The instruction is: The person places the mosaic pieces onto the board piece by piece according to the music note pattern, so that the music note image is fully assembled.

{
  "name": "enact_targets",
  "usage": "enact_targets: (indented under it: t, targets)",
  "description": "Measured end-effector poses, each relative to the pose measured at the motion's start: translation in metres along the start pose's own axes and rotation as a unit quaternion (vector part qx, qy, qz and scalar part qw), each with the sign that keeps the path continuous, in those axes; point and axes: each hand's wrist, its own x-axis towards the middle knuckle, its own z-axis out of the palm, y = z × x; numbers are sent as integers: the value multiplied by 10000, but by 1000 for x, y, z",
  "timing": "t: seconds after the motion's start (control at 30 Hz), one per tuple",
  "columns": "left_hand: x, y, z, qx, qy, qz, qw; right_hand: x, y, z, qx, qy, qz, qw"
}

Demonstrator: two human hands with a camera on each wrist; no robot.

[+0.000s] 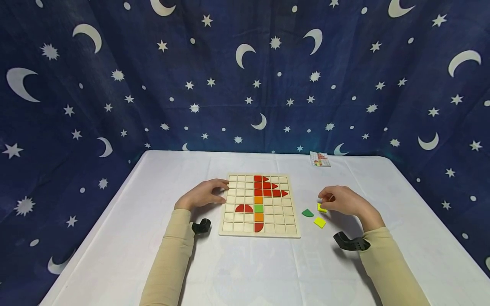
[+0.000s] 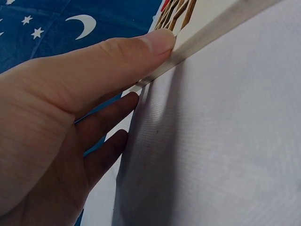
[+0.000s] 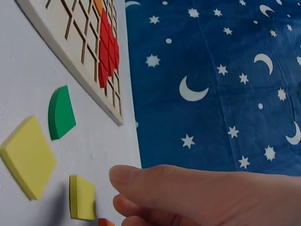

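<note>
A wooden grid board [image 1: 275, 219] lies on the table, bearing red squares [image 1: 258, 185], red triangles, red quarter rounds [image 1: 249, 208], orange squares and a green square [image 1: 258, 208]. My left hand [image 1: 204, 192] rests at the board's left edge, thumb tip on its rim and fingers extended. Right of the board, my right hand [image 1: 342, 199] hovers with loosely bent fingers over a yellow square [image 3: 85, 197], partly covered in the head view. Beside that lie another yellow square [image 1: 320, 222] and a green quarter round [image 1: 307, 213]. An orange-red piece [image 3: 106, 222] peeks out below my right fingers.
A small printed card [image 1: 320, 159] showing a coloured grid pattern lies at the table's back right. White cloth [image 1: 260, 272] covers the table. Behind it hangs a dark blue curtain [image 1: 214, 114] with moons and stars.
</note>
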Motion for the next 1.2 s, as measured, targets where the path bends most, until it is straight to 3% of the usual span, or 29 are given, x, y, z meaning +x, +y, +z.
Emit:
enact_targets:
  t: [0.37, 1.1, 1.2]
  targets:
    - [0, 0, -1, -1, 15, 10, 10000, 0, 7, 3, 168, -207, 342, 9991]
    - [0, -2, 1, 21, -14, -50, 10000, 2, 4, 12, 173, -387, 240, 9988]
    - [0, -2, 1, 25, -4, -38, 10000, 0, 7, 8, 220, -253, 242, 9991]
